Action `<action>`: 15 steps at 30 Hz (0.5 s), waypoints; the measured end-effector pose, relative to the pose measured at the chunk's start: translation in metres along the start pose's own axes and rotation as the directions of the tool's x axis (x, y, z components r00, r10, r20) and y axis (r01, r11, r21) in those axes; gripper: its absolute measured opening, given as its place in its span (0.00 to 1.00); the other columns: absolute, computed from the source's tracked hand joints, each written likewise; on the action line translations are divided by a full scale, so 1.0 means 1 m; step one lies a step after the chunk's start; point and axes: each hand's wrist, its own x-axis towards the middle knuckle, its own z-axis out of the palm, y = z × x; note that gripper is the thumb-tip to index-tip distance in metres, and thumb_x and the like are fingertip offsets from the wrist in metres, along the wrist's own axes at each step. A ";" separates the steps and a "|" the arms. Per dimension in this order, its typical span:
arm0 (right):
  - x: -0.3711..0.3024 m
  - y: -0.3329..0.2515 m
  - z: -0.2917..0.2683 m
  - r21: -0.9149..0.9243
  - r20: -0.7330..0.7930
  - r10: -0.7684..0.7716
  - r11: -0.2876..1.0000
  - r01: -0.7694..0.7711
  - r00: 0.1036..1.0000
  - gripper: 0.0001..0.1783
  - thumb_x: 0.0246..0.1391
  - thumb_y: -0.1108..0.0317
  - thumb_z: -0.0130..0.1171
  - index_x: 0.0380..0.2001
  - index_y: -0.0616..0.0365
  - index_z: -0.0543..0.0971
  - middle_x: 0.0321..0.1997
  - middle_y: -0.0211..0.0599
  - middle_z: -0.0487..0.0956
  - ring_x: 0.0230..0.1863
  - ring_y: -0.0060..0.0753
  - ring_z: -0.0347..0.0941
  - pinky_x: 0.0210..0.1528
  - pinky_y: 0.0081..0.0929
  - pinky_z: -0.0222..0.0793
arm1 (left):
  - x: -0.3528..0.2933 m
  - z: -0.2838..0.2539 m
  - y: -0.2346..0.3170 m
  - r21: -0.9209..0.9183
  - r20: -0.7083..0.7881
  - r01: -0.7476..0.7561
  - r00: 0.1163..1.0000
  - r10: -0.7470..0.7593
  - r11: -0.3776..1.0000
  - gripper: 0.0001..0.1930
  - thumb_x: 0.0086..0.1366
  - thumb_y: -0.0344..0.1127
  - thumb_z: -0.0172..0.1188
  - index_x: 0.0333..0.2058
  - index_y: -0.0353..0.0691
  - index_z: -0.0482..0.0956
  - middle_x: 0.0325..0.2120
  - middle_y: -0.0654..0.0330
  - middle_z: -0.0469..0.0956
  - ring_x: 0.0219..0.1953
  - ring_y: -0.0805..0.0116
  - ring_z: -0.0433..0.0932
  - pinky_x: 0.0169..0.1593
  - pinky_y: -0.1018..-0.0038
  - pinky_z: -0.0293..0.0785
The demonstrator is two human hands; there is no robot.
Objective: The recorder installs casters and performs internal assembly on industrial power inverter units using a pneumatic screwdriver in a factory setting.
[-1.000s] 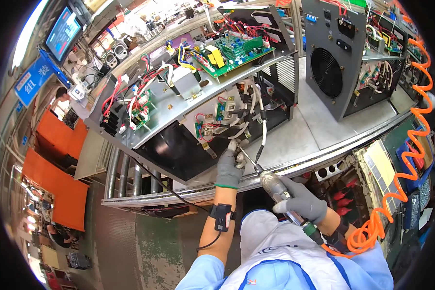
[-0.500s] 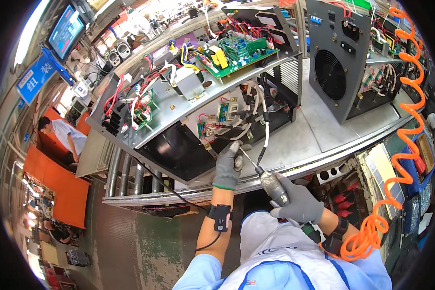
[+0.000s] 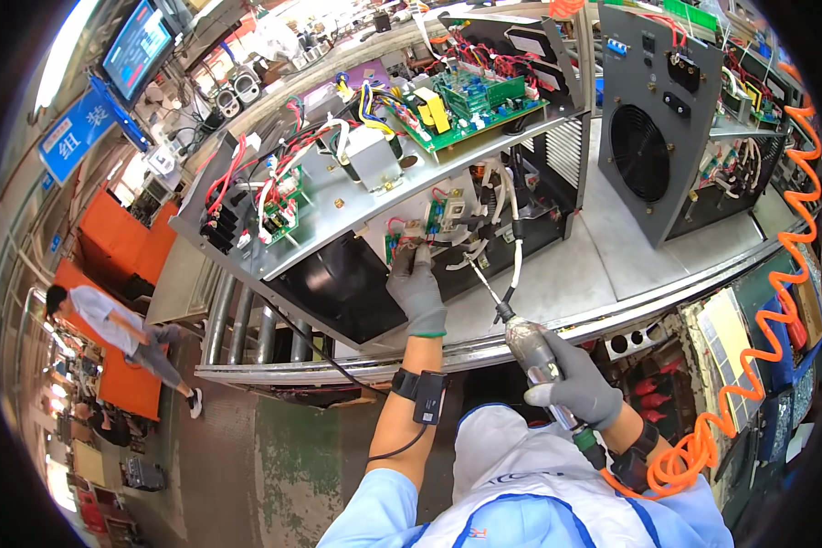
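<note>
My right hand (image 3: 577,384), in a grey glove, is closed round a pneumatic screwdriver (image 3: 532,352). Its long bit (image 3: 484,281) points up and left toward the lower bay of an open machine chassis (image 3: 338,187), its tip near the white cables there. My left hand (image 3: 417,294), gloved too, reaches into that bay with fingers drawn together at the small green circuit board (image 3: 393,245) and its terminals. Whatever the fingertips pinch is hidden. Above, on the metal shelf, sit a large green circuit board (image 3: 475,114) and a metal-cased block (image 3: 370,157).
A second chassis (image 3: 644,215) with a round black fan grille stands to the right. An orange coiled hose (image 3: 749,361) runs from the screwdriver up the right side. Steel rollers (image 3: 242,324) lie at left. A person (image 3: 123,324) walks on the floor at far left.
My left hand has moved up and left from the bit to the bay's wiring. The screwdriver has shifted slightly right and down. The person at left has come away from the orange partition.
</note>
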 end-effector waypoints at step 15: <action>0.019 -0.002 0.004 -0.106 -0.017 -0.049 0.993 0.047 0.999 0.46 0.31 0.65 0.64 0.56 0.67 0.57 0.48 0.46 0.68 0.49 0.33 0.64 0.53 0.26 0.57 | 0.001 0.011 0.017 0.598 0.516 -0.633 0.773 0.368 0.491 0.09 0.51 0.36 0.55 0.32 0.45 0.78 0.30 0.58 0.77 0.30 0.55 0.75 0.32 0.66 0.71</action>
